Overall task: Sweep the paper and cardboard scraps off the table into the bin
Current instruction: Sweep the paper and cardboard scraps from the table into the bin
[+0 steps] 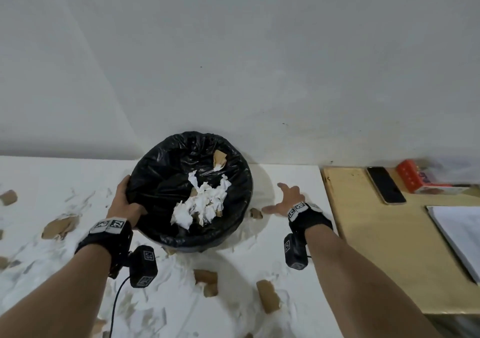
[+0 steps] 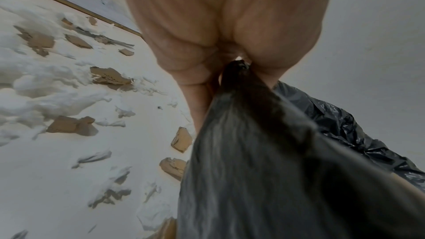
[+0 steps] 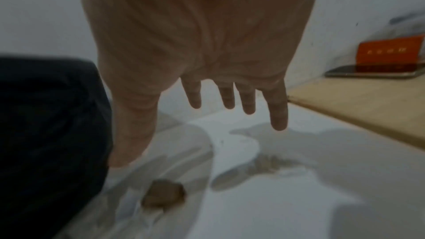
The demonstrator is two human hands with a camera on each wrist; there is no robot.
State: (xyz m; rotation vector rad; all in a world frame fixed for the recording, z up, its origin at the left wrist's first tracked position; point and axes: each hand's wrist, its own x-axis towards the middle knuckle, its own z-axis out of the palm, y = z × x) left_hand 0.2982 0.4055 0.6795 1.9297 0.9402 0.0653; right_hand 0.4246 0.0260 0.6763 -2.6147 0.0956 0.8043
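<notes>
A round bin [image 1: 155,182] lined with a black bag stands on the white table [image 1: 291,285] against the wall, with white paper and brown cardboard scraps inside. My left hand [image 1: 124,202] grips its left rim, thumb over the bag edge [image 2: 239,72]. My right hand [image 1: 285,200] hovers open to the right of the bin, fingers [image 3: 278,114] spread above the table. A small cardboard scrap [image 1: 255,213] lies between it and the bin. White paper shreds [image 2: 46,97] and cardboard pieces [image 1: 267,296] litter the table left of and in front of the bin.
A tan board [image 1: 376,247] adjoins the white table on the right, holding a phone [image 1: 385,184], an orange box [image 1: 415,176] and a white paper stack [image 1: 459,234]. A grey wall [image 1: 259,65] rises right behind the bin.
</notes>
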